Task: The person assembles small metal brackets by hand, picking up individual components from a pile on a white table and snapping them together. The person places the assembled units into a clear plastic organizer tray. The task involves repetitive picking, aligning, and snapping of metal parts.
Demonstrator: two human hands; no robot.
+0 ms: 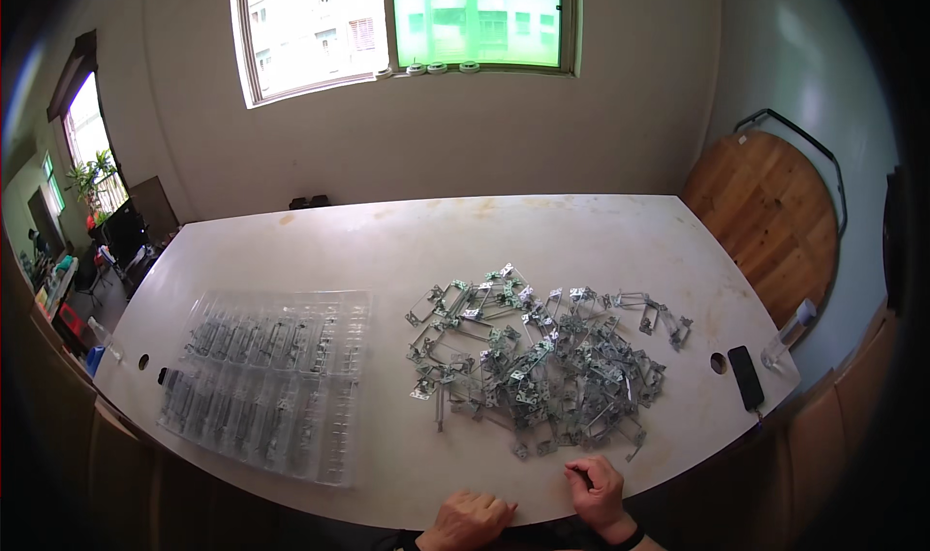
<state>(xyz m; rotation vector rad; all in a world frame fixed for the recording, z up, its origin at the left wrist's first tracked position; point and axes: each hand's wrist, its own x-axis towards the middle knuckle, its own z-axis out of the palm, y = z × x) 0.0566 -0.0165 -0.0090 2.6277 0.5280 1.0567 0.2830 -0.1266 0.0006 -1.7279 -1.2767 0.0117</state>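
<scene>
My left hand (470, 520) rests at the table's near edge, its fingers curled together with nothing showing in them. To its right my right hand (598, 496) lies on the same edge, loosely fisted, a dark band round the wrist; no object shows in it. Just beyond the right hand spreads a tangled heap of small metal brackets (528, 377) with thin rods and plates. Left of the heap lies a clear plastic tray (334, 406) with rows of slots, many filled with similar metal pieces (247, 343). Neither hand touches the heap or the tray.
The pale table (387, 246) has a round hole near each side. A black phone (746, 377) and a clear bottle (790, 333) sit at its right end. Another clear bottle (104, 340) stands at the left. A round wooden tabletop (765, 217) leans on the wall.
</scene>
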